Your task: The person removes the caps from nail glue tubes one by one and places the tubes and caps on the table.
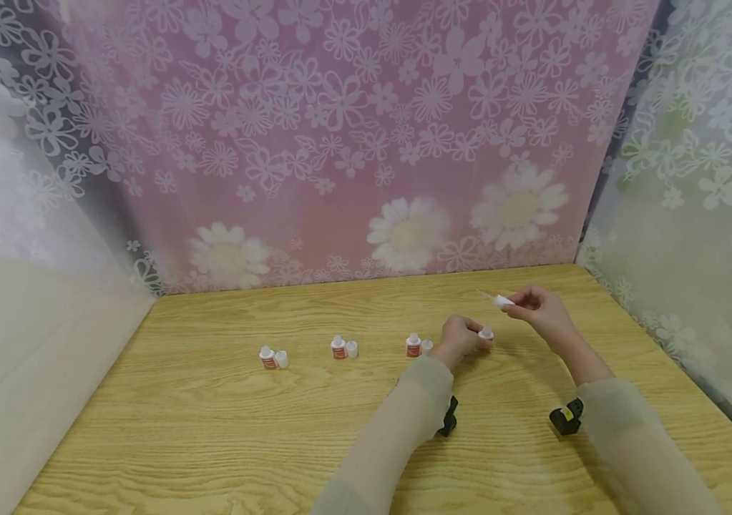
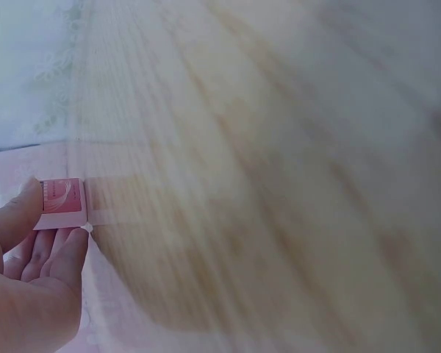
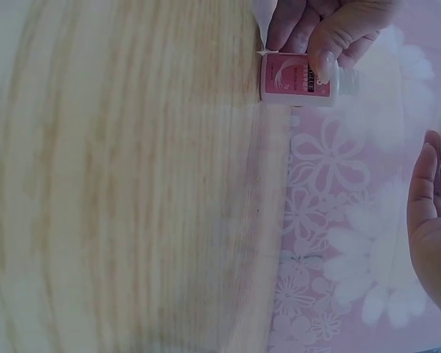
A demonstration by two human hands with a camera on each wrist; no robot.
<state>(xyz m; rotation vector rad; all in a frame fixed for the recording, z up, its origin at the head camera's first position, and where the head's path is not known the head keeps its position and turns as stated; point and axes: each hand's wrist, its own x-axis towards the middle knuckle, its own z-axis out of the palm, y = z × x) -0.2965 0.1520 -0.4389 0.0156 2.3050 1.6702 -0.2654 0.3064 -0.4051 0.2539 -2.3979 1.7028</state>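
My left hand [image 1: 457, 339] holds a small white glue bottle [image 3: 298, 78] with a pink-red label, at the right of the table. Its thumb lies on the label side and the bottle's open neck shows past the fingers in the head view. My right hand [image 1: 541, 315], raised up and to the right of that bottle, pinches a white cap [image 1: 503, 301] with a thin applicator brush [image 1: 485, 294] pointing left. Brush and bottle are apart. In the left wrist view the left hand [image 2: 40, 294] grips the same bottle; most of the cap is cut off in the right wrist view.
To the left stand three more glue bottles in a row: a near one [image 1: 413, 345], a middle one [image 1: 338, 348] and a far-left one [image 1: 267, 358]. Beside each is a white cap [image 1: 352, 348]. Flowered curtains [image 1: 340, 143] enclose the wooden table [image 1: 224, 436] at back and sides.
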